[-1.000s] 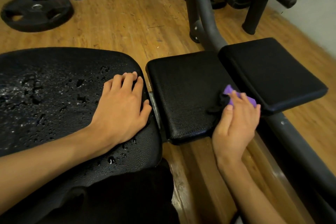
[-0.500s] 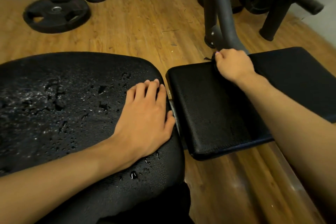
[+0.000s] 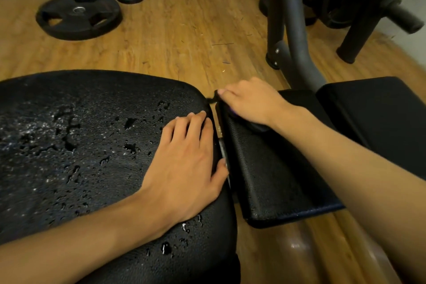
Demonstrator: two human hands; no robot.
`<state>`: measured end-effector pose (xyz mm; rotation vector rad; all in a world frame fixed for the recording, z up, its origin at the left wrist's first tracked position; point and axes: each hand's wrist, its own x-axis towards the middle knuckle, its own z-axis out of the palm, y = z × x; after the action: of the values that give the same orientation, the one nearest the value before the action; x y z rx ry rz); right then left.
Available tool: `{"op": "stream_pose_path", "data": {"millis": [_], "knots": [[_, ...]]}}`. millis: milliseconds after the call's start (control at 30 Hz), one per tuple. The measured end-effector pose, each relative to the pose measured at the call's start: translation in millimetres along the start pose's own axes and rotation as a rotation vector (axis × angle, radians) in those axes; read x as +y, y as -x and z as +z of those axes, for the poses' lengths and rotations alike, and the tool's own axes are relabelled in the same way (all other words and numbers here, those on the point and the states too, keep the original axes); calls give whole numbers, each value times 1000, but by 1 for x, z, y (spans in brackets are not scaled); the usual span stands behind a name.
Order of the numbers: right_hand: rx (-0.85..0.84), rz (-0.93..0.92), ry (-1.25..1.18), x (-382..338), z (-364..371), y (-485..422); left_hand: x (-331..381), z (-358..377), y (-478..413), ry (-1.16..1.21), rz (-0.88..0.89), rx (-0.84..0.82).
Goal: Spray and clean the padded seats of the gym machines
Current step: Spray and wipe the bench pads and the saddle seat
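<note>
Wooden floor (image 3: 184, 37) — left hand (image 3: 186, 163) flat on wet seat (image 3: 80, 145), right hand (image 3: 251, 104) pressing cloth (image 3: 258, 126) onto pad (image 3: 276, 180), grips apart.

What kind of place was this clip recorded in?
Most likely a gym: black weight plates lie on the wooden floor, padded seats sit beside a grey metal machine frame, and the larger seat is wet with spray droplets.
</note>
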<state>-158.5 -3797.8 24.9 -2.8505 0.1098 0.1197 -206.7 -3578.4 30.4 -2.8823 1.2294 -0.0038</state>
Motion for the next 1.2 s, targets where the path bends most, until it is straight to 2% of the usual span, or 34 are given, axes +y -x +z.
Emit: {"op": "stream_pose_path", "data": {"millis": [200, 300, 367, 467, 633, 833, 1100, 1200], "knots": [[3, 165, 42, 94, -37, 33, 0, 1, -1, 33, -12, 5], [-55, 215, 89, 106, -41, 28, 0, 3, -3, 38, -16, -3], [-38, 203, 160, 96, -34, 22, 0, 4, -3, 32, -19, -2], [28, 125, 246, 61, -17, 17, 0, 4, -3, 27, -19, -8], [33, -139, 147, -6, 5, -3, 2, 2, -4, 14, -13, -15], [48, -231, 40, 7, 7, -5, 1, 1, -4, 18, -16, 1], [14, -37, -5, 110, -34, 41, 1, 2, -3, 6, -8, -12], [0, 67, -23, 122, -38, 43, 2, 2, -4, -7, -14, -29]]}}
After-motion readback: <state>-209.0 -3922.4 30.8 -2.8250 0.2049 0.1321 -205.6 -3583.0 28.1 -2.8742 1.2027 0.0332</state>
